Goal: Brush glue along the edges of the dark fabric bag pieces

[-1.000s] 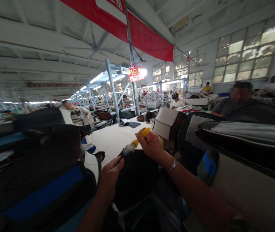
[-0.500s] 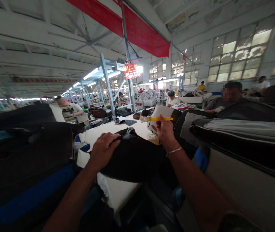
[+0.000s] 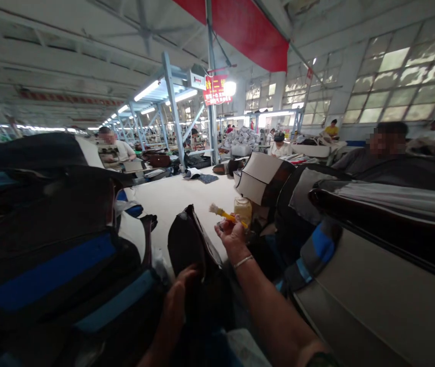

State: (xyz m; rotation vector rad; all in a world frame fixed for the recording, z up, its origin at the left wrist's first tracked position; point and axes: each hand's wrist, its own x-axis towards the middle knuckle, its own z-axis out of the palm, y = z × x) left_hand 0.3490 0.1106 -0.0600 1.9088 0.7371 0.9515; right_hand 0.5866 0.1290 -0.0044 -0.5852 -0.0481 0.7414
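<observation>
My right hand (image 3: 233,233) is closed round a yellow-handled brush (image 3: 223,213), bristles pointing up and to the left, just in front of a small pale jar (image 3: 243,209) on the white table (image 3: 179,196). My left hand (image 3: 179,300) grips the lower edge of a black fabric piece (image 3: 189,242) and holds it upright on its edge in front of me. A bracelet circles my right wrist.
Stacks of black, blue and white bag parts rise at my left (image 3: 49,239) and right (image 3: 374,239). A folded white and brown piece (image 3: 261,183) stands behind the jar. Seated people work at the far left (image 3: 112,148) and right (image 3: 378,150).
The black piece, lying flat under my left hand before, now stands upright. My right hand has drawn the brush down and nearer to me, from level to tilted. The view shifted.
</observation>
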